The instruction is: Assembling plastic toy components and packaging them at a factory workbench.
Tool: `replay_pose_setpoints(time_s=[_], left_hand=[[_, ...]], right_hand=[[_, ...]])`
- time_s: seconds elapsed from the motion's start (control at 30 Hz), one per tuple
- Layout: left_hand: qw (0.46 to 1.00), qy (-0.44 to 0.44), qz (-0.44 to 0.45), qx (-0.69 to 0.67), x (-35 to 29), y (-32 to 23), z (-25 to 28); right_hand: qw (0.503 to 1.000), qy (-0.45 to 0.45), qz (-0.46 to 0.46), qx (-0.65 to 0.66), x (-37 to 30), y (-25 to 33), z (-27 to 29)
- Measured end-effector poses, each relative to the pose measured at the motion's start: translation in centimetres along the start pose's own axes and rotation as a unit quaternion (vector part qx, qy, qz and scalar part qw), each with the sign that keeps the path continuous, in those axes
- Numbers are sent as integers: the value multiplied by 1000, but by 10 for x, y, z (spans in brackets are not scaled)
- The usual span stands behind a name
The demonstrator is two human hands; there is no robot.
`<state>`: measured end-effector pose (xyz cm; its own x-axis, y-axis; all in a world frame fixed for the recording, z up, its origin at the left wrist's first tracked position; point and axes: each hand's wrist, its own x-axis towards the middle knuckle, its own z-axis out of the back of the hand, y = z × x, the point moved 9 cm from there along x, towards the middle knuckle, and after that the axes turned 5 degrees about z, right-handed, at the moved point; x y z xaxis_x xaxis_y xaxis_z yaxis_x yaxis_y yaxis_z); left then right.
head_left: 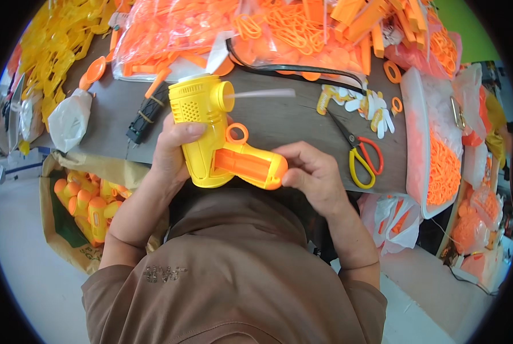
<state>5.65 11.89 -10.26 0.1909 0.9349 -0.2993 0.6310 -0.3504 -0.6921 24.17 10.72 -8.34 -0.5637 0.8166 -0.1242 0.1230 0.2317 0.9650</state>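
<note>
Now our left hand (pixel 173 144) wraps around the yellow pistol-shaped toy (pixel 202 157), above the near edge of the table (pixel 294 121). Our right hand (pixel 315 174), fingers curled nearly closed, grips its orange handle tip (pixel 276 173).

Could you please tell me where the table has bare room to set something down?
Bare grey tabletop shows between the yellow-and-orange plastic device and the red-and-yellow-handled scissors, and between the crumpled white plastic bag and the black rectangular block. The far side is crowded with clear bags of orange plastic parts.
</note>
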Motion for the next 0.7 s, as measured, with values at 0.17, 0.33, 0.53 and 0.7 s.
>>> replay_pose_setpoints(time_s=[0.17, 0.33, 0.53, 0.7], left_hand=[[991, -10, -72, 111, 0, -24, -13], [989, -11, -85, 122, 7, -17, -22], [995, 25, -17, 92, 10, -7, -33], [993, 36, -18, 107, 4, -14, -32]], right_hand=[[849, -390, 111, -339, -11, 68, 170], [558, -365, 0, -745, -7, 78, 277], [552, -356, 9, -754, -7, 79, 258], [882, -269, 118, -369, 2, 79, 146]])
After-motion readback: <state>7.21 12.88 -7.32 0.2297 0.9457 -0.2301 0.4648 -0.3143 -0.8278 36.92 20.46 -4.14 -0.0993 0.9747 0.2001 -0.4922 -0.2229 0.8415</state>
